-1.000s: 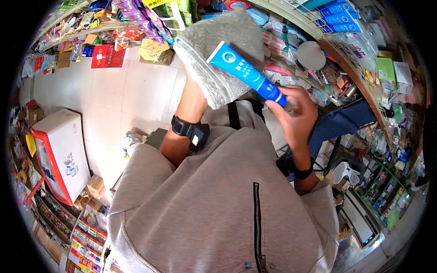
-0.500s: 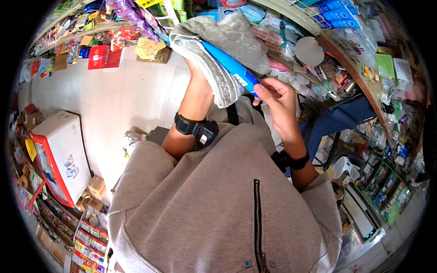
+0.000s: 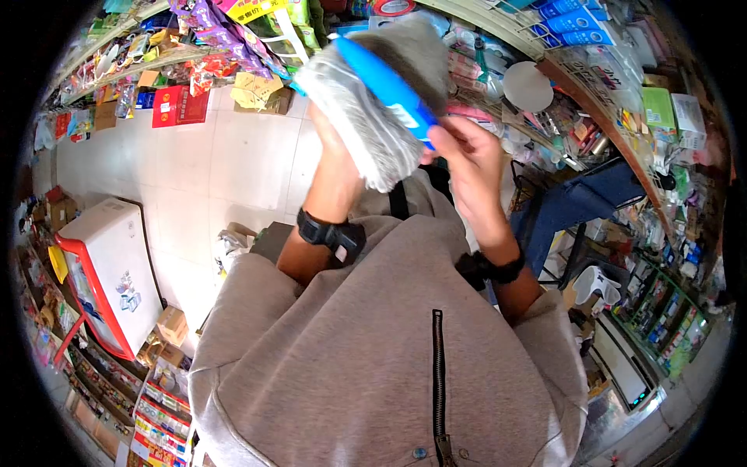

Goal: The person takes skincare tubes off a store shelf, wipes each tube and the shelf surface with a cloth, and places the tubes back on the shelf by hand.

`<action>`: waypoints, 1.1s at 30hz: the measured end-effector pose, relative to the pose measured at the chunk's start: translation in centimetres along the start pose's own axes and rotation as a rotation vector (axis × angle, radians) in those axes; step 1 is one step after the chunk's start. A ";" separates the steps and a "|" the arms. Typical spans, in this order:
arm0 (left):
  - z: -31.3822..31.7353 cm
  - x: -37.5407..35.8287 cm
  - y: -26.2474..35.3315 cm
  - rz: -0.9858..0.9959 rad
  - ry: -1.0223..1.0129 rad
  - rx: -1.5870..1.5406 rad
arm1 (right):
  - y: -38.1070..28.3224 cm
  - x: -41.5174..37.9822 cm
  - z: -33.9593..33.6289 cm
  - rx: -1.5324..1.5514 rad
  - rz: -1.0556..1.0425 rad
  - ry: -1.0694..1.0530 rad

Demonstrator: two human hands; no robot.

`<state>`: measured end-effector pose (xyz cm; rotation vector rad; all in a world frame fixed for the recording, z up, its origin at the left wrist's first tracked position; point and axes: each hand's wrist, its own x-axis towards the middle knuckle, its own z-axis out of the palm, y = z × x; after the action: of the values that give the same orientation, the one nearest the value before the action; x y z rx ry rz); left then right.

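Note:
A folded grey cloth point(image 3: 354, 117), ribbed and towel-like, is raised in front of me. My left hand point(image 3: 331, 132) supports it from underneath, and its fingers are hidden by the cloth. Lying slantwise over the cloth is a long blue tube point(image 3: 385, 86) with white lettering and a pale tip at its upper left end. The lower right end of the tube is pinched between the thumb and fingers of my right hand point(image 3: 471, 159). Both cloth and tube are somewhat blurred. A black band with a small device sits on my left wrist, and another black band is on my right.
Crowded shelves of packaged goods point(image 3: 498, 78) curve across the top and right. A white freezer with red trim point(image 3: 117, 265) stands on the tiled floor point(image 3: 187, 163) at left. Close to my right are dark blue fabric point(image 3: 580, 202) and a wooden shelf edge point(image 3: 607, 117).
The cloth and blue tube have tilted and shifted slightly up and left, with the tube's far end higher. My right hand has moved a little left, still pinching the tube.

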<state>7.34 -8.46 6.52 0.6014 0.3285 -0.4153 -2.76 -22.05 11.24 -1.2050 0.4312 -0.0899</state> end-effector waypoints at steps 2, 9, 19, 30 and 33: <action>-0.3 -0.8 -0.3 -0.297 -0.240 -0.288 | 0.7 1.1 0.4 -0.035 0.035 -0.013; 2.6 -1.2 0.6 -0.157 0.172 0.129 | 1.1 0.2 1.1 0.110 0.179 -0.052; -0.1 2.5 2.6 0.072 0.046 -0.075 | 1.2 -1.7 -2.6 -0.071 0.119 0.073; 0.5 -2.3 1.3 -0.043 0.017 0.086 | -2.9 -1.4 -0.3 -1.043 -0.940 0.270; 2.7 -3.2 1.4 0.004 0.056 0.101 | -0.7 -0.9 0.8 -1.143 -0.996 0.133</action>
<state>5.66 -8.16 10.65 0.7132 0.3616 -0.4139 -3.14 -21.32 12.33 -2.4682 -0.1036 -0.8723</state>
